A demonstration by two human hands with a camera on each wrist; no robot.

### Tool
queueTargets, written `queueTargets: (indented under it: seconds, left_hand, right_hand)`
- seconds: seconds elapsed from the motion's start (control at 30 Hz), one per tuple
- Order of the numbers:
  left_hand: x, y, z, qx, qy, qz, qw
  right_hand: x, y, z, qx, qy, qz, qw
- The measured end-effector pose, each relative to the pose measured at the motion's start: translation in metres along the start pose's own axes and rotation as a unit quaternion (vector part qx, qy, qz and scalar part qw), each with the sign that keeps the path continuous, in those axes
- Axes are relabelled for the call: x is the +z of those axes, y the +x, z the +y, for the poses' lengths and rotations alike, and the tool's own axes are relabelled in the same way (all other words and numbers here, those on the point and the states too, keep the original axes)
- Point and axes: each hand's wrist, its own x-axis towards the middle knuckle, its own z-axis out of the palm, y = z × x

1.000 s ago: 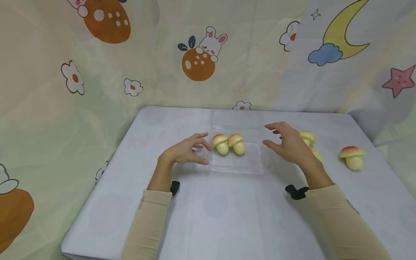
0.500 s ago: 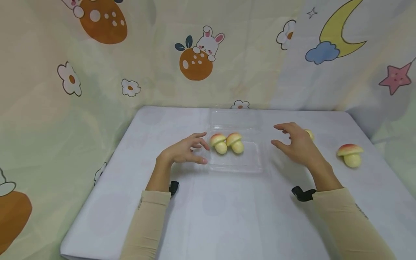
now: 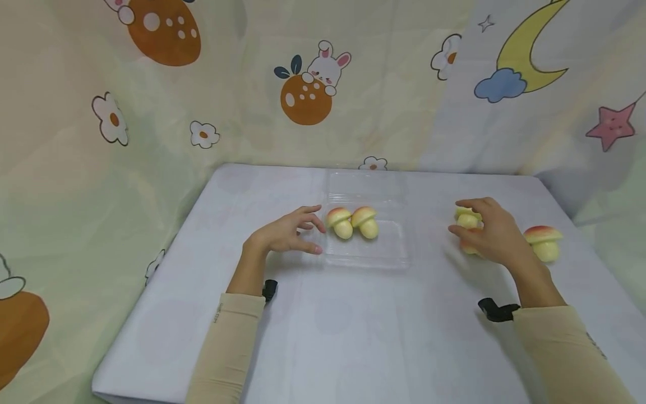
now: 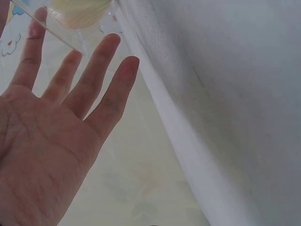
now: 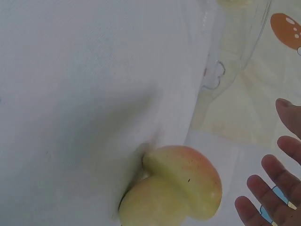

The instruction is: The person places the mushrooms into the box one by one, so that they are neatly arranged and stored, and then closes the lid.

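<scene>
Two yellow toy mushrooms with reddish caps, the left one (image 3: 340,223) and the right one (image 3: 365,223), lie side by side in a clear plastic box (image 3: 388,262). Its clear lid (image 3: 364,183) lies folded back behind it. My left hand (image 3: 285,233), fingers spread, is at the box's left side; whether it touches cannot be told. My right hand (image 3: 492,233), thumb and fingers apart, is above two more mushrooms, a rear one (image 3: 468,219) and a front one (image 3: 469,246), partly hiding both. In the right wrist view a mushroom (image 5: 181,181) sits apart from the spread fingers.
Another mushroom (image 3: 545,244) stands farther right, behind my right wrist. A white cloth covers the table (image 3: 333,331). A patterned curtain (image 3: 242,101) rises behind the table and at both sides.
My right hand has moved right, away from the box's right side, to the two mushrooms there. My left hand and the mushrooms in the box have stayed put.
</scene>
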Motion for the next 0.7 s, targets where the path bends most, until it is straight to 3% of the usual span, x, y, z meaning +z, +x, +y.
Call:
queueTargets:
  seconds: [0.37, 0.7]
  left_hand:
    - [0.000, 0.000, -0.005, -0.008, -0.001, 0.002, 1.0000]
    - [0.001, 0.000, -0.003, -0.009, -0.009, 0.004, 0.9999]
  right_hand:
    - [0.000, -0.014, 0.023, 0.010, -0.022, -0.046, 0.9986]
    - [0.001, -0.023, 0.041, 0.005, -0.012, -0.062, 0.9980]
